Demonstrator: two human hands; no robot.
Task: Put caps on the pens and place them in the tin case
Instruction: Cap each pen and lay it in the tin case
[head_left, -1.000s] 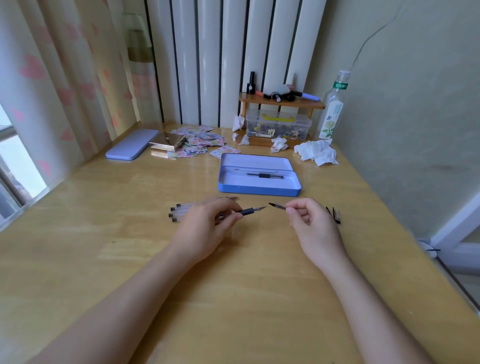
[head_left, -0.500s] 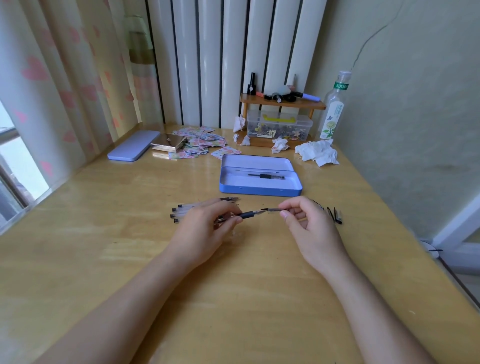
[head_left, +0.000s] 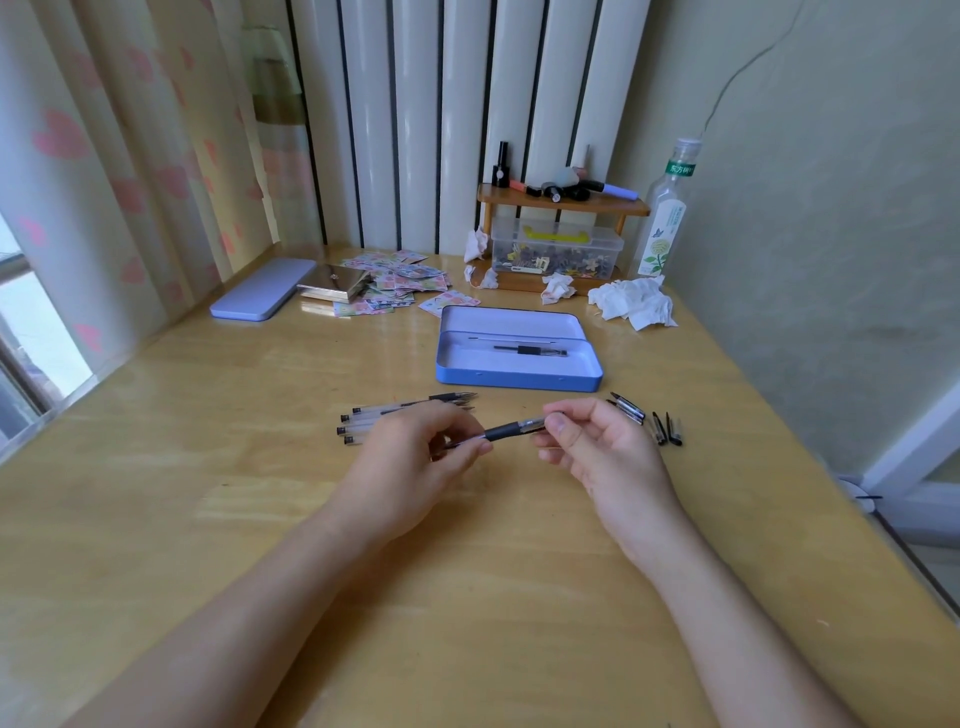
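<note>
My left hand (head_left: 415, 457) grips a black-gripped pen (head_left: 506, 430) by its barrel, just above the wooden desk. My right hand (head_left: 597, 447) pinches a clear cap (head_left: 535, 423) that sits over the pen's tip. Several uncapped pens (head_left: 395, 410) lie side by side behind my left hand. Loose black caps (head_left: 649, 421) lie to the right of my right hand. The open blue tin case (head_left: 519, 376) stands beyond the hands, with one capped pen (head_left: 530, 351) inside.
The case's lid (head_left: 262, 288) lies at the back left beside a metal box (head_left: 335, 283) and scattered stickers (head_left: 410, 283). A small wooden shelf (head_left: 561, 205), a clear box, crumpled tissues (head_left: 634, 304) and a bottle (head_left: 662, 218) stand at the back right.
My right hand brought the cap leftward from apart onto the pen's tip, and it now covers the tip up to the grip. The left hand stayed in place.
</note>
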